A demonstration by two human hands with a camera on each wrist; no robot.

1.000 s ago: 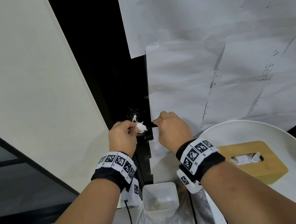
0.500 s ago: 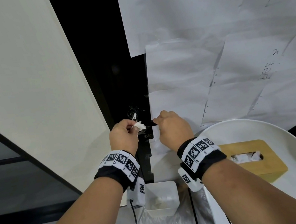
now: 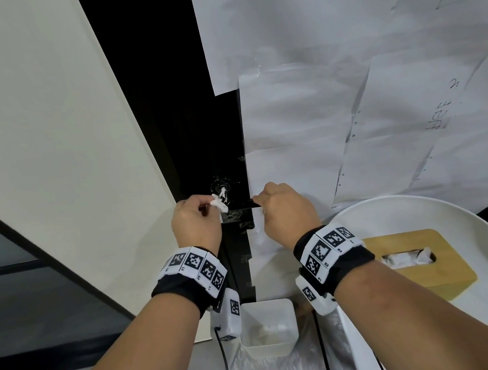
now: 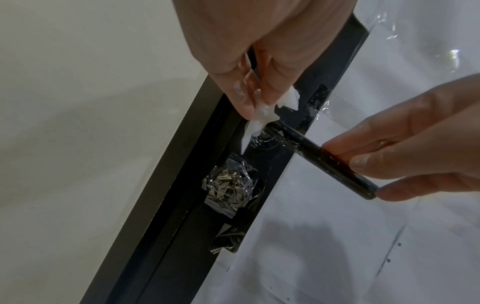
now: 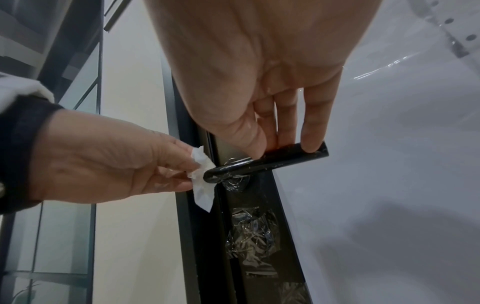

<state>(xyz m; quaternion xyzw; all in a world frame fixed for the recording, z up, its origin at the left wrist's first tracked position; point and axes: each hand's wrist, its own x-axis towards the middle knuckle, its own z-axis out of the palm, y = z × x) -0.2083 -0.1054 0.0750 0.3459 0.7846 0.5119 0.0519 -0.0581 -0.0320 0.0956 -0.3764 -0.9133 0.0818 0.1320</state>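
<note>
Head view: nearest us stand a square white plastic bin (image 3: pixel 268 327) and a wooden tissue box (image 3: pixel 419 266). Further, the fingers of our left hand (image 3: pixel 196 223) pinch a crumpled tissue (image 3: pixel 220 206) against the pivot end of the glossy black door handle (image 5: pixel 265 162). Our right hand (image 3: pixel 286 210) pinches its free end. Behind, the taped paper sheets (image 3: pixel 305 118) carry handwriting we cannot read.

Tissue box (image 3: pixel 440 279) on white table (image 3: pixel 485 326)

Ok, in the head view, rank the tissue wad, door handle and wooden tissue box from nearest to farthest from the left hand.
1. tissue wad: pinched in the left hand.
2. door handle: just right of it.
3. wooden tissue box: far right, lower.
</note>
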